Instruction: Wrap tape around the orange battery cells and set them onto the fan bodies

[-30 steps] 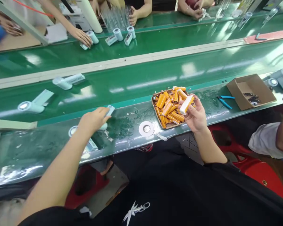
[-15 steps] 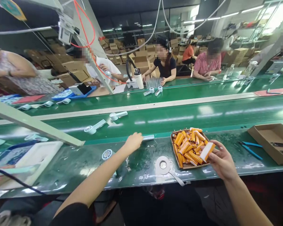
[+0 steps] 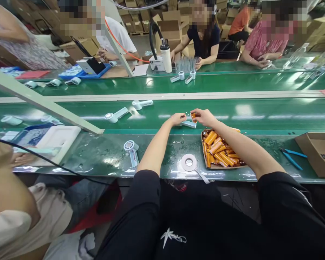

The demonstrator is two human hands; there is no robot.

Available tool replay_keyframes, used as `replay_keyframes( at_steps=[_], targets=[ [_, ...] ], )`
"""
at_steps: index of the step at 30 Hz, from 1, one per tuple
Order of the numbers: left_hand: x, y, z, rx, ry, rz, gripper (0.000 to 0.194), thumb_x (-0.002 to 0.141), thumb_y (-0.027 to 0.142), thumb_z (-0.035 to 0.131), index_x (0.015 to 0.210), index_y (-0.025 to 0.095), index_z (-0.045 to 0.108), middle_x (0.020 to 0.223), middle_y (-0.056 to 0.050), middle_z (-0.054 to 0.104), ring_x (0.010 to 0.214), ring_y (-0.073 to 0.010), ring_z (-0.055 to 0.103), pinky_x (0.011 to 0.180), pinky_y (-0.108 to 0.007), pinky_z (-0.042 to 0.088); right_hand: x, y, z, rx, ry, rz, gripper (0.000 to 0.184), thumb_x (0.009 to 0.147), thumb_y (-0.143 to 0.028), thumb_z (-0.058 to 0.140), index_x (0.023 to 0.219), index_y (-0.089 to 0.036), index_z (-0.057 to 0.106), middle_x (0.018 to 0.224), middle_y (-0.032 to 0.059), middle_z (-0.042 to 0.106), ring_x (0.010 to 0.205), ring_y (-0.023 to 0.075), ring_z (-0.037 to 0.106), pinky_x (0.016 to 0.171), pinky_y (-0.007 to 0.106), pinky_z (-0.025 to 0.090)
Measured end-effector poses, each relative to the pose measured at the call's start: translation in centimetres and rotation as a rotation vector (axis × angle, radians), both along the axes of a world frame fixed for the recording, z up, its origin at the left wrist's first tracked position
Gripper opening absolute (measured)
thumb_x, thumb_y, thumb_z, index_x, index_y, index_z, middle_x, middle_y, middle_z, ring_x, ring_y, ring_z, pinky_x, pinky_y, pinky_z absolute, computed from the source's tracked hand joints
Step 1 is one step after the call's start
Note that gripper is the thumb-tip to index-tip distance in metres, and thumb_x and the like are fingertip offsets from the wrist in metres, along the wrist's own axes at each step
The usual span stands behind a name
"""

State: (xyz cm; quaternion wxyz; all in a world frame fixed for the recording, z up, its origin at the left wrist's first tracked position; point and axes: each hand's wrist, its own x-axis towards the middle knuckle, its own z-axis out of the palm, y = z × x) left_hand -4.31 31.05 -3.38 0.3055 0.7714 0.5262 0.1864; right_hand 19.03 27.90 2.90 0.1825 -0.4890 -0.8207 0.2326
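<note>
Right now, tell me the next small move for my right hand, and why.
Probably ease the orange cell toward the pale blue handle: your right hand holds the cell close by it, and your left hand is at the handle's left end.

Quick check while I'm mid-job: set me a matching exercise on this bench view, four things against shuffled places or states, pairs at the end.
Things
1. Right hand
2. Orange battery cells
3. Roll of white tape
4. Blue-handled pliers

Places or states
A. Ring-shaped, with a strip trailing loose
B. Lying beside the cardboard box, handles apart
C. Holding a single orange piece
D. Heaped in the shallow cardboard tray

Pairs: 1-C, 2-D, 3-A, 4-B
</note>
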Motion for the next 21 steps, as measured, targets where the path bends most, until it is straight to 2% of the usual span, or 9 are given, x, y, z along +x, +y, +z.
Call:
replay_keyframes(
  at_steps=[4, 9, 12, 15, 18, 21],
  targets=[
    [1.2, -0.2, -0.4, 0.023, -0.006, 0.083, 0.017, 0.098, 0.033, 0.059, 0.099, 0.020, 0.071, 0.100, -0.007, 0.078, 0.095, -0.0219, 0.066, 0.092, -0.030, 0.050, -0.5, 0.4, -1.0, -0.005, -0.117, 0.060, 0.049, 0.097, -0.018, 0.071, 0.146, -0.018, 0.071, 0.113, 0.0078, 0.087, 0.099, 0.0186, 0.079, 0.097, 0.030, 0.059],
    [2.6, -0.7, 0.6, 0.060, 0.012, 0.097, 0.017, 0.102, 0.031, 0.058, 0.090, 0.022, 0.066, 0.095, -0.007, 0.079, 0.093, -0.0221, 0.070, 0.089, -0.030, 0.051, -0.6, -0.3, -0.1, -0.005, -0.317, 0.070, 0.049, 0.099, -0.022, 0.075, 0.147, -0.019, 0.070, 0.120, 0.0119, 0.086, 0.111, 0.0248, 0.080, 0.098, 0.031, 0.058],
    [3.4, -1.0, 1.0, 0.115, 0.009, 0.078, 0.026, 0.108, 0.034, 0.052, 0.089, 0.022, 0.065, 0.091, -0.007, 0.078, 0.093, -0.0211, 0.073, 0.088, -0.030, 0.052, -0.8, -0.8, 0.7, -0.014, -0.424, 0.053, 0.045, 0.093, -0.018, 0.080, 0.137, -0.018, 0.075, 0.122, 0.0162, 0.085, 0.117, 0.0302, 0.080, 0.099, 0.034, 0.057],
    [4.2, -1.3, 0.9, 0.134, 0.025, 0.097, 0.032, 0.113, 0.045, 0.052, 0.100, 0.021, 0.069, 0.100, -0.007, 0.078, 0.096, -0.0206, 0.074, 0.091, -0.034, 0.057, -1.5, -1.4, 1.0, -0.033, -0.467, 0.038, 0.032, 0.091, -0.016, 0.082, 0.122, -0.016, 0.079, 0.114, 0.0135, 0.086, 0.114, 0.0285, 0.080, 0.099, 0.034, 0.058],
    [4.8, -1.5, 0.7, 0.078, 0.097, 0.178, 0.035, 0.112, 0.051, 0.058, 0.113, 0.018, 0.071, 0.109, -0.009, 0.078, 0.099, -0.0233, 0.074, 0.096, -0.043, 0.060, -2.8, -2.2, 0.9, -0.042, -0.473, 0.006, 0.019, 0.098, -0.029, 0.083, 0.112, -0.016, 0.079, 0.109, 0.0081, 0.084, 0.106, 0.0235, 0.080, 0.100, 0.039, 0.063],
    [5.4, -1.5, 1.3, 0.049, 0.141, 0.229, 0.029, 0.112, 0.039, 0.050, 0.115, 0.019, 0.072, 0.114, -0.016, 0.080, 0.109, -0.0305, 0.073, 0.098, -0.045, 0.059, -4.1, -2.7, 1.3, -0.033, -0.462, -0.029, 0.029, 0.106, -0.042, 0.077, 0.115, -0.014, 0.077, 0.116, 0.0060, 0.079, 0.106, 0.0218, 0.077, 0.097, 0.043, 0.066]
  ],
)
